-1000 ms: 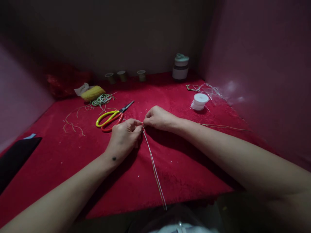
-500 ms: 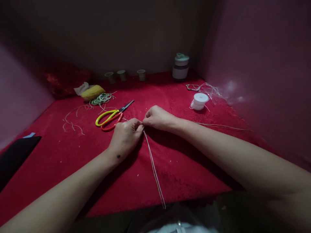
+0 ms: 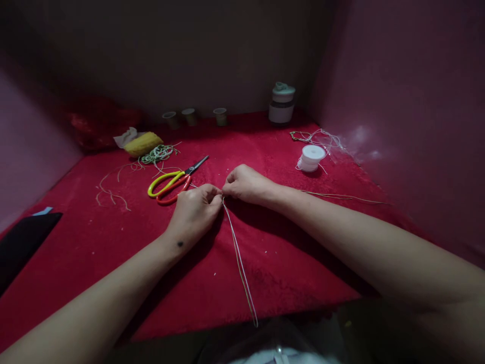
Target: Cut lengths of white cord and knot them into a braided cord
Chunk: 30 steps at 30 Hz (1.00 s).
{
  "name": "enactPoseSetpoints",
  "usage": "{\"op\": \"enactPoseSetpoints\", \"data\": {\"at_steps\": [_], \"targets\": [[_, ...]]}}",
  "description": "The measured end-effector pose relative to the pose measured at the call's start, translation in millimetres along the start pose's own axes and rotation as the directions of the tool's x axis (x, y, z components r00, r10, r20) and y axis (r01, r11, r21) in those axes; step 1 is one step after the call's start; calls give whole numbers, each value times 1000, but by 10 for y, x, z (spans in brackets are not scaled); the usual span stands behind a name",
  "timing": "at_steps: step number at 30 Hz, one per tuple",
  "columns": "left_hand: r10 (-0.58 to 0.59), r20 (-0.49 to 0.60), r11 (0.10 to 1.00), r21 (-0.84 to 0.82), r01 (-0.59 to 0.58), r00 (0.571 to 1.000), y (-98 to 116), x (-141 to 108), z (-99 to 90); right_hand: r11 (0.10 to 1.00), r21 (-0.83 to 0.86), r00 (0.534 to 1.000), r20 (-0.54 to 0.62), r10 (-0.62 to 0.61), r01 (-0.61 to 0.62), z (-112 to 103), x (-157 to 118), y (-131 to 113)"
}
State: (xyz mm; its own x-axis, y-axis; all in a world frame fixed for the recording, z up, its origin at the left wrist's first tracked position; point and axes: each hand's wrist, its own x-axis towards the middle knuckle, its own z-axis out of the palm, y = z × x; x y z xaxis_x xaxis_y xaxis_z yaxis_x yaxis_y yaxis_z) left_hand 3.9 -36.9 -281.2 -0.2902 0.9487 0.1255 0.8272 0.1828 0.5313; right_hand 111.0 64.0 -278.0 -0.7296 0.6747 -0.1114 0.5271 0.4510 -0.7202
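Note:
Fingertips nearly touching, my left hand (image 3: 197, 208) and my right hand (image 3: 246, 183) both pinch the thin cord (image 3: 238, 253) over the middle of the red cloth. From the pinch its white and tan strands run down toward me and hang just past the table's front edge. The exact spot where the fingers grip is too small to make out. Scissors (image 3: 172, 183) with one yellow and one orange-red handle lie just beyond my left hand. Another stretch of tan cord (image 3: 341, 196) reaches out to the right from behind my right forearm.
A white thread spool (image 3: 312, 157) and tangled cords (image 3: 318, 136) lie at right, before a lidded jar (image 3: 282, 106). Three small spools (image 3: 220, 117) line the back. On the left are a yellow bundle (image 3: 144, 145), green-white cords (image 3: 158, 153), loose tan threads (image 3: 109, 192) and a black object (image 3: 26, 242).
My left wrist has shifted very slightly to the left. Both hands keep their pinch at nearly the same spot, and the hanging cord looks almost unchanged.

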Motion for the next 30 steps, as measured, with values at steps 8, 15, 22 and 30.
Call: {"op": "enactPoseSetpoints", "data": {"at_steps": [8,15,22,30], "targets": [[0,-20,1000,25,1,1000,-7,-10,16,999,21,1000,-14,25,-24,-8,-18,-28],[81,-28,992,100,-78,996,-5,39,13,1000,12,1000,-9,4,-4,-5,-23,-20],[45,-22,999,-28,-46,999,-13,27,-4,1000,8,1000,4,-29,29,-8,-29,-27],[52,-9,989,-140,-52,999,-154,10,-31,998,62,999,34,-8,5,-20,-33,-23]]}}
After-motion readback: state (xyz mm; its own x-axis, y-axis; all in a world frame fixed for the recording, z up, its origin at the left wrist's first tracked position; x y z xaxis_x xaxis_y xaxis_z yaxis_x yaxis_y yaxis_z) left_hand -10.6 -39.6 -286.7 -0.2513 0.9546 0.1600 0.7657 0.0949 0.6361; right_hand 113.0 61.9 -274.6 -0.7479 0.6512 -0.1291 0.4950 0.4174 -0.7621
